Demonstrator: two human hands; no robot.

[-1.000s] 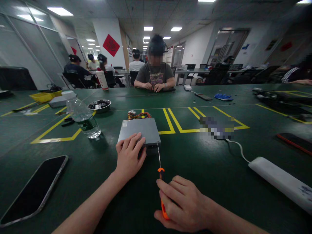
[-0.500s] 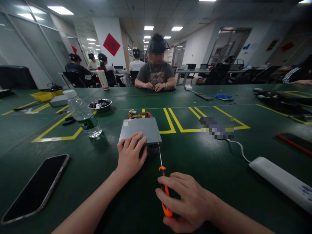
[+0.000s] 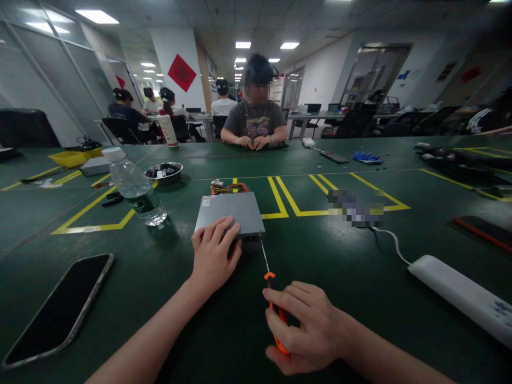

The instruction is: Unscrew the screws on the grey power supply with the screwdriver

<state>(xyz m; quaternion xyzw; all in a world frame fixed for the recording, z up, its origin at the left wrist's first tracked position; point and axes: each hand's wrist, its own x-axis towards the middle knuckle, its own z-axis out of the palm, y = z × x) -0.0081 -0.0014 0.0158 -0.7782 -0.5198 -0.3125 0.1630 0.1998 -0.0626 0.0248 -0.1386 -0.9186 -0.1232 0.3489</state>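
A grey metal computer power supply (image 3: 228,208) lies flat on the green table, its bundle of coloured wires (image 3: 230,188) at the far side. My left hand (image 3: 216,250) holds it by the near left edge, fingers over the top and thumb down by the front face. In my right hand (image 3: 304,325) is an orange and black screwdriver (image 3: 269,276), gripped between thumb and fingers. Its thin shaft points away from me, and the tip meets the near right corner of the power supply. Whether the tip sits in a screw is too small to tell.
A water bottle (image 3: 138,194) and a metal bowl of small parts (image 3: 164,173) stand left. A phone (image 3: 60,306) lies front left. At right are a white power strip (image 3: 460,298) with its cable and a pixelated object (image 3: 355,208). Across the table sits a person (image 3: 254,122).
My right hand and the screwdriver handle have shifted slightly right, so the shaft slants more. The tip stays at the corner. My left hand and the power supply have not visibly moved.
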